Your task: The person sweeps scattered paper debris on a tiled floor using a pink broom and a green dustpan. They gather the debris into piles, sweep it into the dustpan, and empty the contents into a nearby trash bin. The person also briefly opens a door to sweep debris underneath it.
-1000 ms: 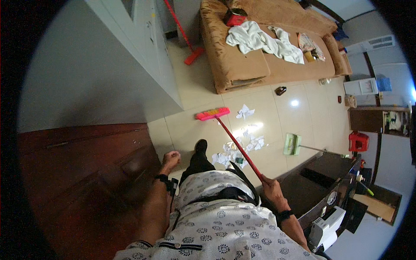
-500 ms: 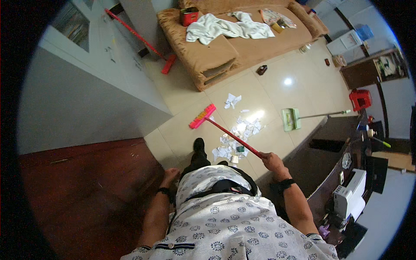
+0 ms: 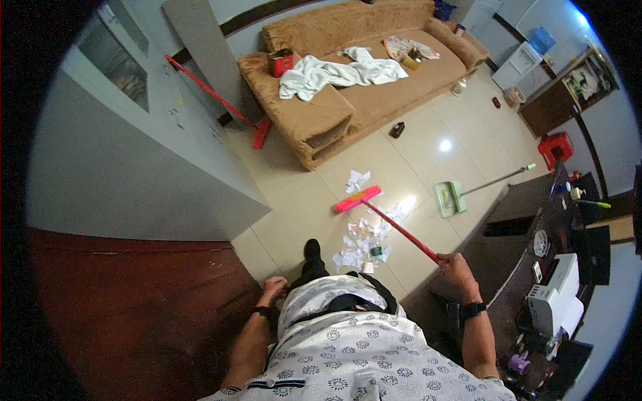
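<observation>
My right hand (image 3: 459, 273) is wrapped round the end of a broom's red handle. The broom's pink head (image 3: 358, 199) with orange bristles is over the tiled floor, at the upper side of a heap of torn white paper scraps (image 3: 348, 257). In the heap lie a small green piece (image 3: 376, 252) and a white paper cup (image 3: 367, 267). Another small bunch of paper (image 3: 358, 179) is just beyond the broom head. My left hand (image 3: 274, 288) hangs by my left hip, fingers loosely curled, nothing seen in it. Some of its fingers are hard to make out.
A green dustpan (image 3: 449, 199) with a long handle lies to the right. Beyond is a brown sofa (image 3: 381, 100) with a white cloth (image 3: 348, 75); a dark bottle (image 3: 397, 129) lies before it. A red broom (image 3: 261, 134) leans left. A dark desk (image 3: 501, 267) stands right, a grey cabinet (image 3: 147, 174) left.
The broom head has moved right, from left of the paper to above the heap. My right hand has gone right with the handle. The whole view has shifted slightly.
</observation>
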The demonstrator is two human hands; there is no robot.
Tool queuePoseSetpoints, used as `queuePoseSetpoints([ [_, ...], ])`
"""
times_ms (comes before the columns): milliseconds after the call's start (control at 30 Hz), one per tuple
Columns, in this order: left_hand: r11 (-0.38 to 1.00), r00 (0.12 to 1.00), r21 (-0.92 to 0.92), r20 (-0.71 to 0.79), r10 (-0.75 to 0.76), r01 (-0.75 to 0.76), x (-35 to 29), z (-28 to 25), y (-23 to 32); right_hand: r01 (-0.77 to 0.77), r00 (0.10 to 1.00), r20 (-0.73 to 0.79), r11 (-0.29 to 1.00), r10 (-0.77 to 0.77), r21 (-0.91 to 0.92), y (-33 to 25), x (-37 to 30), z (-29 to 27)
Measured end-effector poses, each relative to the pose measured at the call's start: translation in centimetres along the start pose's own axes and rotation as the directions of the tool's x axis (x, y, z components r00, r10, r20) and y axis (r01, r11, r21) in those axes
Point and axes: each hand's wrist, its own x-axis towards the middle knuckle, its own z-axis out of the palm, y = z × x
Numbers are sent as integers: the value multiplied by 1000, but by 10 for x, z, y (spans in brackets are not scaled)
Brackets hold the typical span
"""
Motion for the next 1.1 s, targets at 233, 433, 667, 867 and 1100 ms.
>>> queuePoseSetpoints([
  [233,986,985,5,-50,-164,164,-14,2,-31,-199,980,97,889,175,413,-24,118,67],
  [433,988,993,152,-116,7,11,-17,-15,-86,-354,935,189,833,301,425,-16,168,119],
  [667,986,982,113,-154,-107,125,-38,2,-126,-301,952,105,936,286,180,52,63,96],
  [867,947,999,319,-30,-36,43,8,-5,-88,-123,988,-75,986,132,111,68,-45,51],
  [1100,968,967,32,38,-251,249,61,-2,22,-292,941,-45,872,336,393,82,-100,28],
])
